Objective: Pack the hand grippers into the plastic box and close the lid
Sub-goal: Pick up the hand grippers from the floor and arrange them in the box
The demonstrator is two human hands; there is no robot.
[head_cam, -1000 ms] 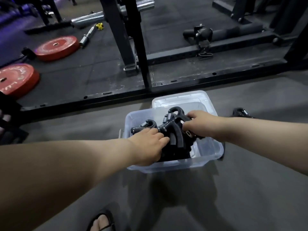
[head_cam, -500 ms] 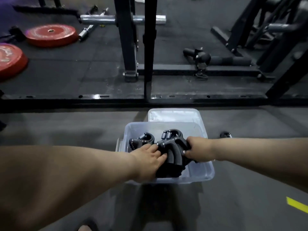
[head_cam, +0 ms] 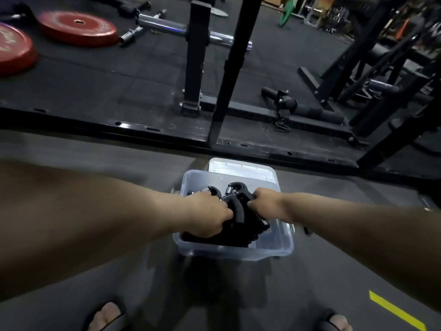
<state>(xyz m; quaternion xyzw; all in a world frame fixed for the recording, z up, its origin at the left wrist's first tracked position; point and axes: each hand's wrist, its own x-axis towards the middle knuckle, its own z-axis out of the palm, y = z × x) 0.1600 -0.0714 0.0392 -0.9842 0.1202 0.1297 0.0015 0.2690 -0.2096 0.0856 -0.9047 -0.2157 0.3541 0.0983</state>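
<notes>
so the clear plastic box (head_cam: 274, 246) sits on the grey floor in the lower middle of the frame. the black hand grippers (head_cam: 238, 211) are piled inside it, with a couple of spring ends poking up above the rim. left hand (head_cam: 206, 217) comes in from the left, fingers curled down over the near side of the pile. right hand (head_cam: 265, 204) comes in from the right and is wrapped round a handle on the right side of the bunch. the lid (head_cam: 238, 167) is off, lying flat just behind the box. a red plate (head_cam: 78, 27) lies at the upper left with a barbell (head_cam: 167, 27) beside it, and a black rack (head_cam: 195, 56) upright stands at top centre. yellow tape (head_cam: 396, 311) in the lower right corner, sandalled toes (head_cam: 107, 316) at the bottom edge.
</notes>
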